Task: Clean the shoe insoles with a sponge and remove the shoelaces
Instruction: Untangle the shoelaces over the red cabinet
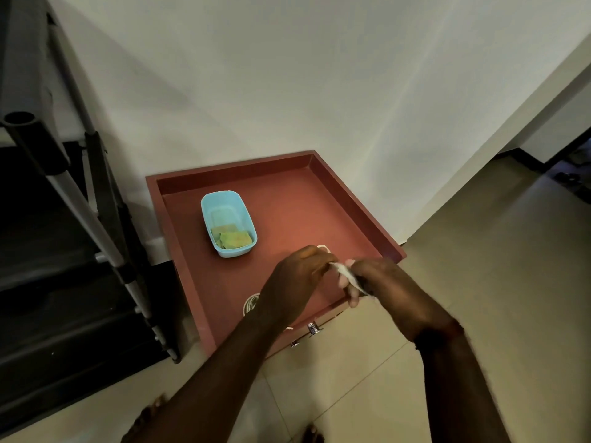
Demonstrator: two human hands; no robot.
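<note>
You face a plain white wall (287, 75), lit unevenly, with a soft shadow falling across its left part. Against it stands a low reddish-brown bench (230, 167) with a raised rim round its top and two shiny metal knobs (312, 328) on its front. To your left a dark rack (102, 174) with pale grey poles (83, 206) stands beside the bench. The floor (479, 266) is laid in large beige tiles. At your far right the wall ends at a doorway (563, 148) into a dimmer room, with dark skirting (524, 158) along its base.
</note>
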